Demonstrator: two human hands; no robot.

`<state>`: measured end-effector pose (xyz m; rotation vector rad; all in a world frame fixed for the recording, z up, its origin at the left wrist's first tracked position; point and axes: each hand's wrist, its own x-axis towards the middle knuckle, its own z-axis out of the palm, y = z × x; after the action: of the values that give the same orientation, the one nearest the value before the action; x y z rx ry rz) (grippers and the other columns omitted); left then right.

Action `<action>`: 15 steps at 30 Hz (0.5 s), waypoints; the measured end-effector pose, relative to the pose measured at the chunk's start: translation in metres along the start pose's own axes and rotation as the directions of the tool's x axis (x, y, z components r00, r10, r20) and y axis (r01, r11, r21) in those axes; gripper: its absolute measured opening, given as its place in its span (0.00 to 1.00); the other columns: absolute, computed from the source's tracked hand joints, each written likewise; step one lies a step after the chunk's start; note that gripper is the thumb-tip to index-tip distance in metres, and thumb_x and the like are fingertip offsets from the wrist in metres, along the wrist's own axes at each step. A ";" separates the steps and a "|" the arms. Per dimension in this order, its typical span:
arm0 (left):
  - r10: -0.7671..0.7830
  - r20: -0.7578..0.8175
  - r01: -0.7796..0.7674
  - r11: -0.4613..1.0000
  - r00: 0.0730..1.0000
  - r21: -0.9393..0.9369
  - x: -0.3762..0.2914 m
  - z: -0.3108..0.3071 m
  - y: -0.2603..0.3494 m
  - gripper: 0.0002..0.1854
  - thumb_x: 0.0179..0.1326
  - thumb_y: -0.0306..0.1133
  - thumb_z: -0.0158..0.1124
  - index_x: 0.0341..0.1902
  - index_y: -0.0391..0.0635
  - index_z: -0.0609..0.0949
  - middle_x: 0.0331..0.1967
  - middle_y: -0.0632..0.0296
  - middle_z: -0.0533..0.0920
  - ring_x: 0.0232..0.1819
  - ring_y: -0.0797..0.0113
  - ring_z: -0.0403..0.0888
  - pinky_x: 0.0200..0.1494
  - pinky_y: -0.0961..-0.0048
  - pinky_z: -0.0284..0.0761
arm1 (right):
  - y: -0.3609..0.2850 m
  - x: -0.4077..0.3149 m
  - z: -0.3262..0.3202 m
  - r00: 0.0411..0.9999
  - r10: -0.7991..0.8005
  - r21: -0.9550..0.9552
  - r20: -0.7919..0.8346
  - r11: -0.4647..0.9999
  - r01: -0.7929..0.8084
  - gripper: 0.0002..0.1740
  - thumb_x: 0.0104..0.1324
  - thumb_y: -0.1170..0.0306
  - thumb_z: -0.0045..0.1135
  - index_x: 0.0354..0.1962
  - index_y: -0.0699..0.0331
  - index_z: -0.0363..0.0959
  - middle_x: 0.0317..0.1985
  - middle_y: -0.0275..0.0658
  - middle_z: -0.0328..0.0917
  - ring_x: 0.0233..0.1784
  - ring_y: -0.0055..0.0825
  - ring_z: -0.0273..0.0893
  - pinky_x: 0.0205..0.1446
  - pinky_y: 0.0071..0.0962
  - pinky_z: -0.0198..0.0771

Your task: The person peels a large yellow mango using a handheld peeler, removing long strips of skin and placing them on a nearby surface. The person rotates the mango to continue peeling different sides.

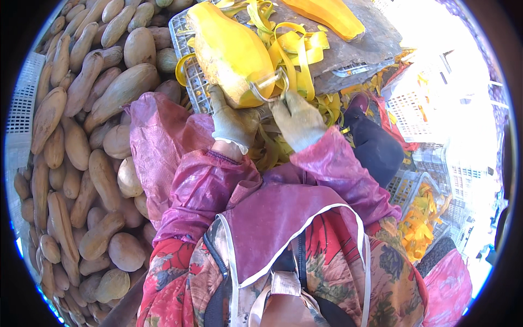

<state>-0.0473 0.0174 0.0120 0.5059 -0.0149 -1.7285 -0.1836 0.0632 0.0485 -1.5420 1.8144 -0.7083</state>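
A large, mostly peeled yellow squash (pixel 231 49) lies slanted over a plastic crate (pixel 191 77). My left hand (pixel 235 118), in a light work glove, grips its near end, thumb along the left side. My right hand (pixel 298 118), also gloved, holds a metal peeler (pixel 267 86) by its handle; the blade rests on the squash's lower right, where some rind remains. Long yellow peel strips (pixel 302 53) curl to the right of the squash. A peeled orange squash (pixel 327 16) lies farther back on a dark, worn board (pixel 367 45).
A big heap of unpeeled tan squashes (pixel 102 175) fills the left side. Peelings lie below my hands. At the right stand a crate of orange peelings (pixel 419 225) and white plastic baskets (pixel 412 122). My dark boot (pixel 372 139) is beside the board.
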 end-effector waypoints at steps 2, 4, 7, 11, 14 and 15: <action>-0.056 -0.017 0.055 0.996 0.998 -0.071 0.001 0.001 0.003 0.33 0.66 0.62 0.45 0.66 0.53 0.67 0.64 0.62 0.71 0.63 0.53 0.68 0.63 0.47 0.66 | -0.006 0.022 0.003 0.995 -0.098 -0.193 -0.007 0.977 0.095 0.17 0.66 0.58 0.49 0.39 0.65 0.69 0.34 0.52 0.78 0.41 0.53 0.77 0.44 0.46 0.71; -0.138 -0.012 0.137 0.988 0.990 -0.069 -0.001 -0.001 0.007 0.34 0.67 0.63 0.42 0.67 0.53 0.66 0.64 0.60 0.71 0.63 0.52 0.68 0.64 0.45 0.64 | -0.010 0.022 0.007 0.989 -0.150 -0.282 0.001 0.949 0.144 0.17 0.65 0.58 0.50 0.39 0.65 0.69 0.33 0.52 0.78 0.40 0.53 0.77 0.44 0.46 0.72; -0.205 0.079 0.213 0.971 0.976 -0.107 -0.007 -0.006 0.006 0.35 0.67 0.64 0.41 0.67 0.52 0.66 0.64 0.58 0.70 0.63 0.50 0.69 0.64 0.46 0.65 | -0.007 -0.015 0.008 0.985 -0.174 -0.320 0.003 0.933 0.166 0.14 0.62 0.62 0.55 0.39 0.64 0.70 0.31 0.53 0.77 0.37 0.53 0.78 0.42 0.44 0.73; -0.117 0.058 0.119 0.993 0.991 -0.023 -0.002 -0.006 0.003 0.36 0.67 0.64 0.40 0.69 0.51 0.63 0.65 0.54 0.69 0.64 0.46 0.67 0.63 0.42 0.65 | -0.003 -0.031 -0.007 0.988 -0.067 -0.251 0.138 0.963 0.101 0.15 0.63 0.61 0.53 0.37 0.65 0.69 0.31 0.52 0.78 0.38 0.49 0.78 0.41 0.43 0.74; -0.087 0.066 0.090 0.994 0.994 -0.056 0.001 -0.004 0.003 0.36 0.68 0.63 0.38 0.69 0.51 0.61 0.66 0.55 0.68 0.65 0.46 0.66 0.64 0.40 0.63 | -0.006 -0.001 -0.008 0.961 -0.275 -0.283 -0.003 0.922 0.263 0.13 0.65 0.62 0.51 0.36 0.65 0.69 0.31 0.54 0.77 0.37 0.53 0.77 0.41 0.46 0.71; -0.080 0.124 0.091 0.992 0.989 -0.089 0.001 -0.003 0.003 0.36 0.68 0.63 0.38 0.69 0.51 0.61 0.66 0.55 0.67 0.65 0.46 0.66 0.64 0.40 0.63 | -0.007 0.011 -0.003 0.930 -0.367 -0.301 -0.024 0.890 0.343 0.13 0.65 0.62 0.51 0.36 0.65 0.69 0.32 0.54 0.77 0.37 0.53 0.77 0.40 0.46 0.71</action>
<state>-0.0436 0.0170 0.0097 0.3365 0.0021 -1.8329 -0.1827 0.0514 0.0545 -2.1079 1.7719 -0.6979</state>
